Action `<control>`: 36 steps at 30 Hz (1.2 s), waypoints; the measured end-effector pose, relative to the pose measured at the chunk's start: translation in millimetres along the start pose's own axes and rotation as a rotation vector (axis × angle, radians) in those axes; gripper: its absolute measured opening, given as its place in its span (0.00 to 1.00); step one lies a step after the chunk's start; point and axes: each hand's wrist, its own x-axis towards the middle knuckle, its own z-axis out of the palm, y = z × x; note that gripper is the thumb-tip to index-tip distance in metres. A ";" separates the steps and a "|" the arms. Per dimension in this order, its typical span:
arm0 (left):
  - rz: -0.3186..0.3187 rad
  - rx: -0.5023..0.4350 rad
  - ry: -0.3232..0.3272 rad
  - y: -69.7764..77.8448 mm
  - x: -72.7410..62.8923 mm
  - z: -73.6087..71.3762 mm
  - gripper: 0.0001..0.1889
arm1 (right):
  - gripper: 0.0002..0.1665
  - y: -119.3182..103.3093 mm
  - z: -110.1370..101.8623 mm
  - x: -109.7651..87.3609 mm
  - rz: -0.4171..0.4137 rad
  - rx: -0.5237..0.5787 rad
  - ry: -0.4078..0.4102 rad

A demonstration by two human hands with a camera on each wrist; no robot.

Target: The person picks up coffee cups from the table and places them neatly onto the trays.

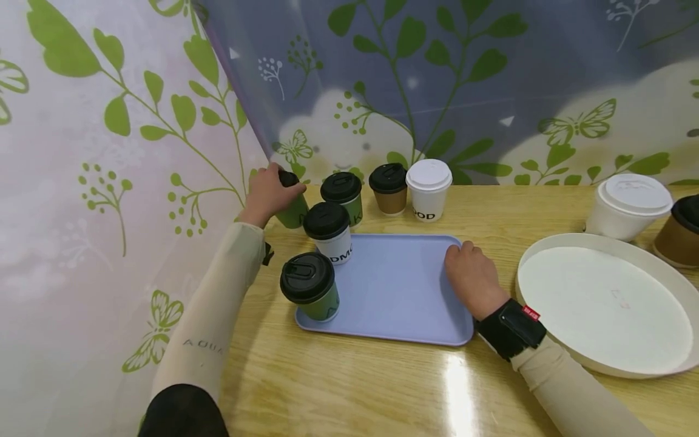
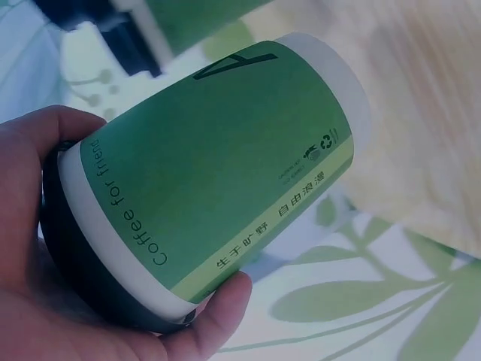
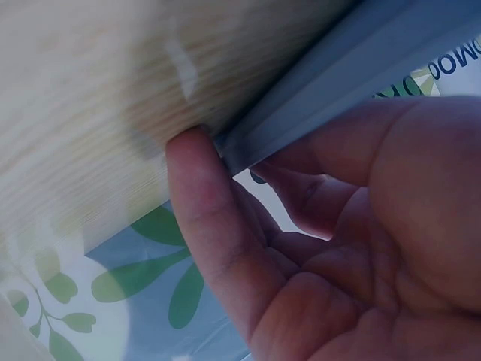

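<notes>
My left hand (image 1: 267, 195) grips a green paper coffee cup (image 1: 295, 213) by its black lid, at the table's back left corner. Fingers and thumb curl round that lid in the left wrist view, where printing shows on the cup's side. At the right edge of a blue tray (image 1: 401, 288), my right hand (image 1: 474, 278) pinches the rim, with one finger against its outer side. Along the tray's left side stand a black-lidded green cup (image 1: 322, 304) and a black-lidded white cup (image 1: 334, 247). Another green cup (image 1: 355, 209) is just behind the tray.
Against the back wall are a brown cup (image 1: 390, 201) and a white cup (image 1: 428, 200). On the right lies a round white tray (image 1: 595, 352), with a white-lidded cup (image 1: 619, 217) and another brown cup (image 1: 677, 240) behind it. A patterned wall (image 1: 109, 182) borders the left.
</notes>
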 end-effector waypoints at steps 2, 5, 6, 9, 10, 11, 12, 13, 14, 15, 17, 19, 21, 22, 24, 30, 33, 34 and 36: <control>0.005 0.002 0.011 3.5 -3.0 -4.2 0.39 | 0.08 -0.1 0.3 -0.1 -0.004 -0.003 0.008; 0.002 0.006 0.020 6.8 -7.4 -9.2 0.39 | 0.08 -0.3 0.5 -0.2 -0.004 -0.003 0.011; -0.005 0.006 0.023 7.4 -8.8 -10.9 0.39 | 0.08 -0.4 0.6 -0.2 -0.003 -0.003 0.010; -0.014 0.015 0.045 7.2 -12.6 -15.8 0.40 | 0.08 -1.0 0.5 -0.3 -0.003 -0.002 0.008; -0.016 0.020 0.054 6.7 -13.8 -17.7 0.41 | 0.08 -1.1 0.7 -0.3 -0.004 -0.001 0.010; -0.016 0.020 0.064 6.4 -15.1 -19.7 0.41 | 0.08 -1.4 0.7 -0.3 -0.004 0.000 0.012; -0.013 0.023 0.074 6.4 -16.7 -21.8 0.41 | 0.08 -1.5 0.6 -0.3 -0.003 0.000 0.015; -0.007 0.023 0.085 6.8 -18.5 -23.9 0.41 | 0.08 -1.7 0.7 -0.4 -0.004 0.000 0.018; -0.004 0.019 0.093 7.6 -20.3 -26.0 0.41 | 0.08 -1.7 1.0 -0.4 -0.003 0.000 0.020; -0.001 0.012 0.101 8.7 -22.3 -28.0 0.41 | 0.09 -1.9 1.1 -0.4 -0.002 0.002 0.024; 0.011 -0.005 0.117 12.7 -26.8 -31.7 0.40 | 0.09 -2.0 1.3 -0.4 0.000 0.004 0.033; 0.023 -0.013 0.130 17.6 -31.1 -34.5 0.40 | 0.09 -2.0 1.4 -0.5 0.003 0.007 0.037; 0.036 -0.017 0.144 23.5 -35.2 -36.7 0.39 | 0.09 -2.1 1.3 -0.4 0.004 0.009 0.038; 0.043 -0.020 0.151 26.1 -36.7 -37.6 0.39 | 0.09 -1.9 1.1 -0.3 0.002 0.007 0.038; 0.056 -0.024 0.162 32.0 -40.1 -39.5 0.38 | 0.09 -1.5 0.9 -0.2 -0.002 0.002 0.033; 0.113 -0.031 0.187 49.0 -48.0 -45.1 0.37 | 0.08 -0.9 0.5 -0.4 0.002 -0.002 0.015; 0.132 -0.033 0.198 56.9 -50.8 -47.6 0.36 | 0.08 -0.6 -0.3 -0.1 0.005 0.000 0.001; 0.139 -0.034 0.204 59.4 -51.9 -48.4 0.36 | 0.07 -0.5 -0.4 0.0 0.005 -0.001 -0.004; 0.147 -0.030 0.219 63.6 -53.5 -49.9 0.36 | 0.07 0.0 -0.3 0.3 0.005 -0.003 -0.012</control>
